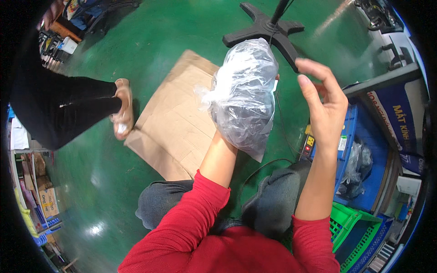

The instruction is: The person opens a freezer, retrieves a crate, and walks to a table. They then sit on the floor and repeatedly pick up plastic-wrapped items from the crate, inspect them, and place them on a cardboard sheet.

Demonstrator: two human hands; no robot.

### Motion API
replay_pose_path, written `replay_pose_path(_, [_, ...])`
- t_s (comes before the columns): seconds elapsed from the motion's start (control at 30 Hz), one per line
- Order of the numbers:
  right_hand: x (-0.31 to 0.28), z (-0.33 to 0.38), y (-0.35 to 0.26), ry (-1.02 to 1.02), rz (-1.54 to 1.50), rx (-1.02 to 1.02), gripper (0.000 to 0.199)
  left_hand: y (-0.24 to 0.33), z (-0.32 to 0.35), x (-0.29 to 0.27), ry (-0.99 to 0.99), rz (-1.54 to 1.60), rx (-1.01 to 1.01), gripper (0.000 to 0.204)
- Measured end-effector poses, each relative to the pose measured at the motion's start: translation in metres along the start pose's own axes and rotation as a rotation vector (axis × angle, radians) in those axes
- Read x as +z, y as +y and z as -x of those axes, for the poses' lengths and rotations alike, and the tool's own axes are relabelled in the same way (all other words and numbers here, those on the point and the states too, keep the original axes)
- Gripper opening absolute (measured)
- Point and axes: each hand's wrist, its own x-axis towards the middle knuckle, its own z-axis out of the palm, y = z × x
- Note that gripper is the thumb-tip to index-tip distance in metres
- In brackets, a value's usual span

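Note:
A clear plastic bag with dark contents hangs in front of me above the floor, its gathered, knotted-looking end toward the left. My left hand reaches beneath it and holds it up; the bag hides most of the fingers, and a fingertip seems to show at its right edge. What lies inside the bag is too blurred to name. To the right of the bag, apart from it, my right hand is raised with nothing in it. Its thumb and forefinger are spread apart, the other fingers curled.
A flat cardboard sheet lies on the green floor. Beyond stands a black cross-shaped stand base. At right are a power strip, a blue crate with plastic bags and a green basket. A person's sandalled foot is at left.

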Motion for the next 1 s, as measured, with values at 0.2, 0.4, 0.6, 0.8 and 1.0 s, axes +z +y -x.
replay_pose_path(0.2, [0.007, 0.010, 0.014, -0.418, 0.565, -0.345, 0.036, -0.015, -0.001, -0.025, 0.044, 0.022, -0.116, 0.067])
replay_pose_path(0.4, [-0.004, 0.003, 0.023, -0.196, 0.444, -0.182, 0.019, -0.032, 0.000, -0.057, 0.118, 0.054, -0.229, 0.075])
replay_pose_path(0.6, [-0.007, 0.009, 0.020, 0.232, 0.327, -0.080, 0.010, 0.037, 0.028, -0.169, 1.149, -1.629, -0.038, 0.084])
replay_pose_path(0.8, [-0.071, 0.009, 0.043, 0.510, 0.380, 0.016, 0.014, -0.009, 0.014, -0.132, 1.129, -2.262, -0.320, 0.100])
replay_pose_path(1.0, [-0.062, 0.002, 0.082, 0.511, 0.270, 0.139, 0.012, 0.053, 0.026, -0.206, 1.448, -2.314, -0.209, 0.030])
